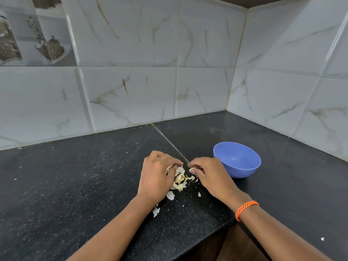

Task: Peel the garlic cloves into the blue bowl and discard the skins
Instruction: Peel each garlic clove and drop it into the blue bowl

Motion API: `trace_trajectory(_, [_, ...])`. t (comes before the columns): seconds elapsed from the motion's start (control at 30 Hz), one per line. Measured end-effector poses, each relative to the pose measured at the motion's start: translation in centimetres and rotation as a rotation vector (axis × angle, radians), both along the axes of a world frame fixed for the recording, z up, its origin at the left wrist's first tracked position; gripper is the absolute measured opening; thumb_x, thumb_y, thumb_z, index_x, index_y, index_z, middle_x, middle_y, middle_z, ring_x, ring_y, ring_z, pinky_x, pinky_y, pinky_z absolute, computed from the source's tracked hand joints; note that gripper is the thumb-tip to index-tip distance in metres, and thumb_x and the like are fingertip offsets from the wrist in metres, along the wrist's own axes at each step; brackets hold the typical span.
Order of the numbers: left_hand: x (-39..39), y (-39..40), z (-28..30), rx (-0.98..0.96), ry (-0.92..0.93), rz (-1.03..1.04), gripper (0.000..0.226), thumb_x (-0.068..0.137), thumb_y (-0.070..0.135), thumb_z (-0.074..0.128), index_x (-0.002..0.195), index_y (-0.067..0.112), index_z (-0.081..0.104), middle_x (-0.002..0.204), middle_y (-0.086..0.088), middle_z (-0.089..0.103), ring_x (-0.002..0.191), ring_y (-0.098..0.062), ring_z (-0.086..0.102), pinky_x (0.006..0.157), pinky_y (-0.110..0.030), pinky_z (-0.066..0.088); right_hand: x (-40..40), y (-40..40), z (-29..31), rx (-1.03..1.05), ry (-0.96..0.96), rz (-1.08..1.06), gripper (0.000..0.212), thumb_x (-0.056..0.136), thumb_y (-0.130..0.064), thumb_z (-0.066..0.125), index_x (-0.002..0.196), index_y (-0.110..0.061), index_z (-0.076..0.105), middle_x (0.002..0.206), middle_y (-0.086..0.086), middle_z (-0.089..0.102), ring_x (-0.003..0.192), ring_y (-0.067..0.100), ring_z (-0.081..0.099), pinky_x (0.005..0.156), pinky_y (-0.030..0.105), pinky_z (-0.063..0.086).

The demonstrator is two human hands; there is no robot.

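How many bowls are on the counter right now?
1. The blue bowl stands on the black counter, just beyond the right hand.

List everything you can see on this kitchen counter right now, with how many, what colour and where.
blue bowl: one, blue, on the counter just right of the right hand, no contents visible
garlic skins: loose pile plus a few stray flakes, off-white to yellowish, on the counter between and below the hands
garlic clove: one, pale, at the right fingertips
counter: one, black speckled, running into a corner
wall tiles: many, white marbled, behind and to the right
wristband: one, orange, on the right wrist
left hand: fingers curled over the skin pile
right hand: pinches the clove
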State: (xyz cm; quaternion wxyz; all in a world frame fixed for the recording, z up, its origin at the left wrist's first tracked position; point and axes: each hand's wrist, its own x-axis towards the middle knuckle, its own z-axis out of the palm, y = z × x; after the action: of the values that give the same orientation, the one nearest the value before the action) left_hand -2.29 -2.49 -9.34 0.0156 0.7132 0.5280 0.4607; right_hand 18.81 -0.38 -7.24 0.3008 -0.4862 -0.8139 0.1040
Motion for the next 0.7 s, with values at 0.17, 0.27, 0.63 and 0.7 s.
trace_trajectory(0.17, [-0.1, 0.1, -0.1, -0.033, -0.039, 0.002, 0.024, 0.099, 0.019, 0.075, 0.109, 0.041, 0.081, 0.093, 0.024, 0.074, 0.11, -0.008, 0.054, 0.099, -0.042, 0.046, -0.8, 0.8, 3.6, 0.092, -0.134, 0.07, 0.011, 0.104, -0.025, 0.069, 0.097, -0.023, 0.077, 0.091, -0.01, 0.07, 0.086, 0.012, 0.066, 0.076, 0.034, 0.053])
trace_trajectory(0.27, [-0.2, 0.2, -0.1, -0.051, -0.063, 0.005, 0.024, 0.099, 0.019, 0.074, 0.109, 0.041, 0.081, 0.094, 0.022, 0.074, 0.112, -0.007, 0.053, 0.1, -0.044, 0.047, 0.0, 1.6, 4.7, 0.257, -0.048, -0.004, 0.011, 0.104, -0.014, 0.067, 0.095, -0.017, 0.072, 0.093, -0.003, 0.07, 0.084, 0.015, 0.064, 0.073, 0.035, 0.052])
trace_trajectory(0.63, [0.0, 0.3, -0.4, -0.04, -0.106, 0.006, 0.027, 0.099, 0.017, 0.074, 0.111, 0.04, 0.081, 0.092, 0.025, 0.071, 0.111, -0.003, 0.051, 0.1, -0.046, 0.05, -0.4, 1.5, 1.5, 0.18, -0.231, 0.014, 0.017, 0.098, -0.002, 0.06, 0.096, -0.016, 0.069, 0.095, -0.004, 0.066, 0.093, 0.02, 0.065, 0.076, 0.037, 0.052])
trace_trajectory(0.7, [0.0, 0.2, -0.4, -0.052, -0.11, -0.004, 0.026, 0.099, 0.019, 0.074, 0.114, 0.04, 0.08, 0.095, 0.022, 0.07, 0.112, -0.002, 0.049, 0.099, -0.046, 0.051, -0.8, 0.8, -0.4, 0.081, -0.32, 0.075, 0.015, 0.101, -0.008, 0.061, 0.099, -0.02, 0.071, 0.096, -0.007, 0.065, 0.095, 0.018, 0.066, 0.08, 0.04, 0.053])
